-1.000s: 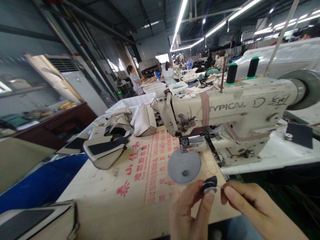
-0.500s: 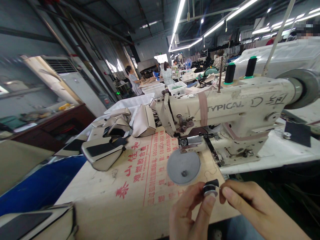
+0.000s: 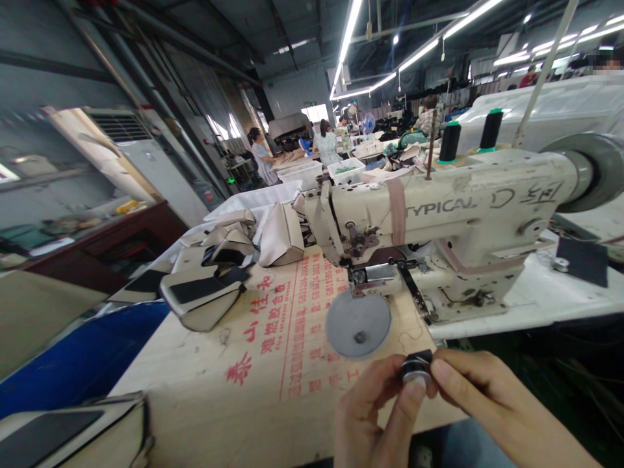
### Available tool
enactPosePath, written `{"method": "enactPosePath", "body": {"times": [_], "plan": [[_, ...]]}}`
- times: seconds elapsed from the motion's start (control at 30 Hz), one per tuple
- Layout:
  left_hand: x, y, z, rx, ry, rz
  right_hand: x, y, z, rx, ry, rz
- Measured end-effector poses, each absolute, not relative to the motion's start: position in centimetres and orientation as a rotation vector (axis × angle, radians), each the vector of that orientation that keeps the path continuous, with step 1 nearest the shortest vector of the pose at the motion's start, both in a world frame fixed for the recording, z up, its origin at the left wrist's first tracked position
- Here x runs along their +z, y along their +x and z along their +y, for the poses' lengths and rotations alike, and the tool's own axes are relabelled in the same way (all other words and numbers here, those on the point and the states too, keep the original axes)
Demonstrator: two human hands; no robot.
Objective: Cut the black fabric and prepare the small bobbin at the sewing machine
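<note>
My left hand [image 3: 377, 413] pinches a round black-and-silver bobbin [image 3: 414, 369]; my right hand [image 3: 480, 383] curls close, grip unclear, by the pale plywood board [image 3: 214, 416] edge, bare leftward.

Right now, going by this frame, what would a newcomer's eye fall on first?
Probably the big cream sewing machine marked TYPICAL, stretching across the right side, with black thread cones showing above its arm. Next, the red printing on the wooden board below. At lower right, the left hand pinches a small black-and-silver bobbin, the right hand's fingertips close beside it.
</note>
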State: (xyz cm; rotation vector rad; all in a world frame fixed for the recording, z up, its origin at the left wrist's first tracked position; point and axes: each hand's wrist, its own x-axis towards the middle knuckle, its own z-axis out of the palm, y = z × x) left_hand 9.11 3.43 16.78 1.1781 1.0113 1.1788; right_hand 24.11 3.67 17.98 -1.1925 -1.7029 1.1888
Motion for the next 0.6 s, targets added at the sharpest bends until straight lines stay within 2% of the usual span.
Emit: {"method": "enactPosePath", "body": {"times": [0.6], "plan": [[18.0, 9.0, 3.5, 1.126, 1.204, 1.067, 17.6, 25.2, 4.3, 1.161, -1.279, -1.864]]}}
